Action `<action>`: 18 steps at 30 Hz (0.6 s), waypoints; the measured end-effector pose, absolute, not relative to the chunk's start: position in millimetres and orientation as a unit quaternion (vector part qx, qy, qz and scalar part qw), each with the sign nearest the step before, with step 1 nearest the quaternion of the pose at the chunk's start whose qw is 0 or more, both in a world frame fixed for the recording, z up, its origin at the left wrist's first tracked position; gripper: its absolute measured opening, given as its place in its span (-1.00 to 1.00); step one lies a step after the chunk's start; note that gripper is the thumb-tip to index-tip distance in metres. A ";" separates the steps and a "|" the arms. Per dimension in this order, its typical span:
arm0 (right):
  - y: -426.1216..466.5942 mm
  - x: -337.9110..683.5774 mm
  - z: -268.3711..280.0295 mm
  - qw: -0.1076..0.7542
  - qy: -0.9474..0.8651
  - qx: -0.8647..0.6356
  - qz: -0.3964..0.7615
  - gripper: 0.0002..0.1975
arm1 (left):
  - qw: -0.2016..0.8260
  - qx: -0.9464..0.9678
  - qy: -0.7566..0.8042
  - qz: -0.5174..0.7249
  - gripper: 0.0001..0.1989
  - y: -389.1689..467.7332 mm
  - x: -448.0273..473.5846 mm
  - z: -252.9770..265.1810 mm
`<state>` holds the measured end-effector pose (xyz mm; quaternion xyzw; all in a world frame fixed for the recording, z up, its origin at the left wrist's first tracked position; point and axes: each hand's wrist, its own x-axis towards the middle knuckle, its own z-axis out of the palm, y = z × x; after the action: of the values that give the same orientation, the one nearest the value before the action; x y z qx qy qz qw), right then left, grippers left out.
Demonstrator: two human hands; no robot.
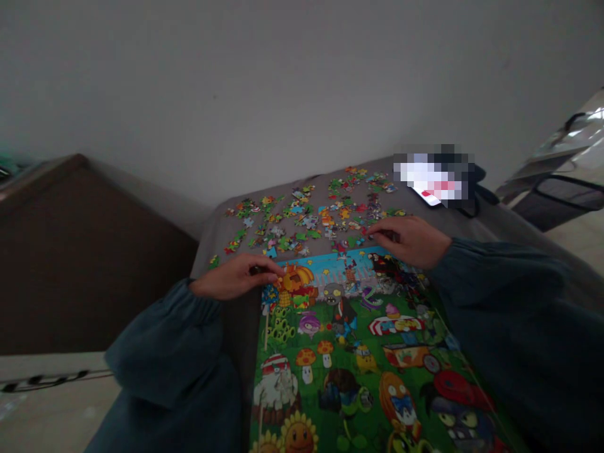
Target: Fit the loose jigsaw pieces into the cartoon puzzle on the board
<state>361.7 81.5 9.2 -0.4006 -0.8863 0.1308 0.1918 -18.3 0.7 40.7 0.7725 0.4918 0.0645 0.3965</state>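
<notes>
A cartoon picture sheet (344,371) with plants, pumpkins and zombies on green and blue lies in front of me. Beyond its top edge, many loose jigsaw pieces (309,221) are scattered over the grey cloth. My left hand (238,277) is at the sheet's upper left corner, thumb and fingers closed together over the pumpkin drawing. Whatever is between those fingertips is hidden. Above the upper right of the sheet hovers my right hand (413,241), its fingertips pinched beside some small red and blue pieces. I cannot make out what they hold.
The grey cloth (212,236) covers the surface up against a pale wall (264,88). A lit phone (431,182), partly blurred out, stands at the back right with a dark item behind it. A dark brown cabinet (89,264) rises on the left. Cables (51,379) lie on the floor.
</notes>
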 end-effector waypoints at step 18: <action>82.2 362.7 4.7 0.178 -0.898 -0.383 0.124 -0.70 | 0.403 0.757 0.512 0.042 -0.75 -1.6 -7.9 33.5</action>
<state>362.7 82.2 4.7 -0.3827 -0.8981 0.1239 0.1778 -7.9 -1.6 33.5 0.7574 0.5121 0.0417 0.4029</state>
